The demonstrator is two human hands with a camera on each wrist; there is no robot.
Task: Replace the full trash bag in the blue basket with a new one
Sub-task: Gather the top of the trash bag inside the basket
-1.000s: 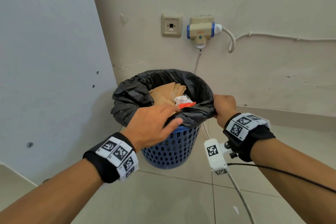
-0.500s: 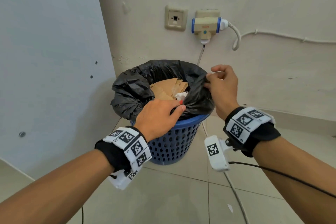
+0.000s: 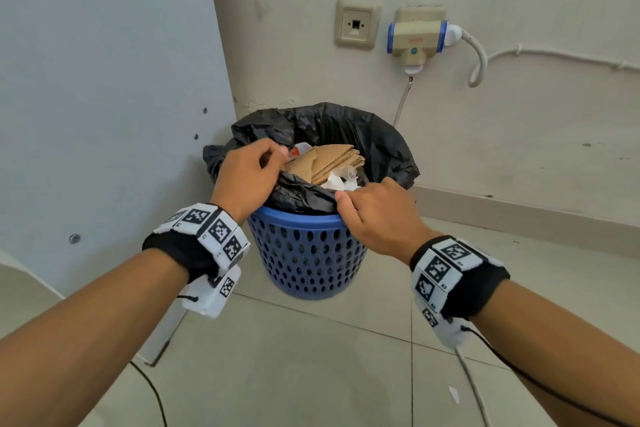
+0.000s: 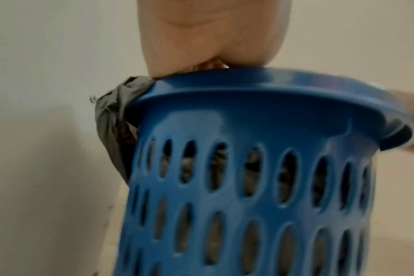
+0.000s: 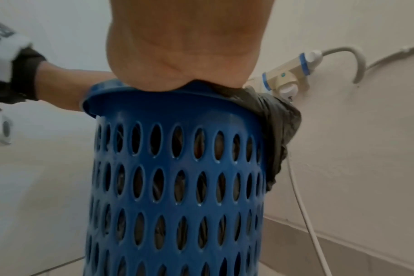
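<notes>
Head view: the round blue perforated plastic basket (image 3: 311,253) stands upright at frame centre on the tiled floor (image 3: 311,367), long axis vertical, mouth upward. Its crumpled black plastic trash bag (image 3: 346,128) holds brown cardboard (image 3: 332,159). The left hand (image 3: 249,177) and right hand (image 3: 377,215) curl their fingers on the bag's near edge.

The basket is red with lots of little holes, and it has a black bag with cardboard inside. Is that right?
Not quite: the basket is blue, not red, as the head view shows. The rest holds: it has lots of little holes, and the black bag inside it holds cardboard.
</notes>
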